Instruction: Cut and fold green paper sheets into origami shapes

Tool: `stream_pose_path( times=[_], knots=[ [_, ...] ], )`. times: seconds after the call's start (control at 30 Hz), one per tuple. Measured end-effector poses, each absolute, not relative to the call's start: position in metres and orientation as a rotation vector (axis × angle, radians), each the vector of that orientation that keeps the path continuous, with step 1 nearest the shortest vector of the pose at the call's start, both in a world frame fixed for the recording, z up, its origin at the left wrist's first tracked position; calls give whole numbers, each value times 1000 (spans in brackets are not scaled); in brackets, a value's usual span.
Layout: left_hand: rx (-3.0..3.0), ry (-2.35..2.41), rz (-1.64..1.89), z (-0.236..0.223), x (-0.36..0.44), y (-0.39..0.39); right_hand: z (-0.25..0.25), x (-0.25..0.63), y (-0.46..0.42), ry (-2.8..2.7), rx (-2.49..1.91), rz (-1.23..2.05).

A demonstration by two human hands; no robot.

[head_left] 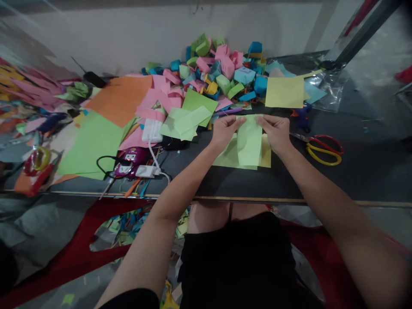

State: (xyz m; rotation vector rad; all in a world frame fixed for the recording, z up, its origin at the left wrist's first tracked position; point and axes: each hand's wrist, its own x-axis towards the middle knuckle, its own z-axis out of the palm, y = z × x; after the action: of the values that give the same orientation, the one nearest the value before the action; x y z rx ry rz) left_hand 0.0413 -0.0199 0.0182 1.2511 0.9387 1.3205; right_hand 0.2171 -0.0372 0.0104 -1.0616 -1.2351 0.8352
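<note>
Both my hands pinch the far edge of a pale green paper strip point(249, 143), one at each corner. My left hand point(224, 131) grips its left corner between thumb and fingers. At the right corner, my right hand point(277, 131) does the same. The strip hangs toward me over a pale green sheet point(227, 154) and a yellow sheet point(266, 152) lying on the dark table. Right of my right hand lie scissors point(325, 148) with one red and one yellow handle loop. Cut pale green pieces point(185, 122) rest left of my left hand.
A heap of folded paper shapes point(222, 71) lies against the wall. Orange paper point(120, 98) and large green sheets point(92, 143) cover the left side, near a purple device point(130, 163) and a white cable point(154, 154). More scissors point(40, 163) lie far left. Yellow paper point(285, 92) lies back right.
</note>
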Motion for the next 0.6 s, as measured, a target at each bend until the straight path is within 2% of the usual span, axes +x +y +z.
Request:
stream_pose_path(
  times=[0.6],
  knots=[
    [1026, 853, 1286, -3, 43, -6, 11, 215, -38, -1214, -1064, 907]
  ],
)
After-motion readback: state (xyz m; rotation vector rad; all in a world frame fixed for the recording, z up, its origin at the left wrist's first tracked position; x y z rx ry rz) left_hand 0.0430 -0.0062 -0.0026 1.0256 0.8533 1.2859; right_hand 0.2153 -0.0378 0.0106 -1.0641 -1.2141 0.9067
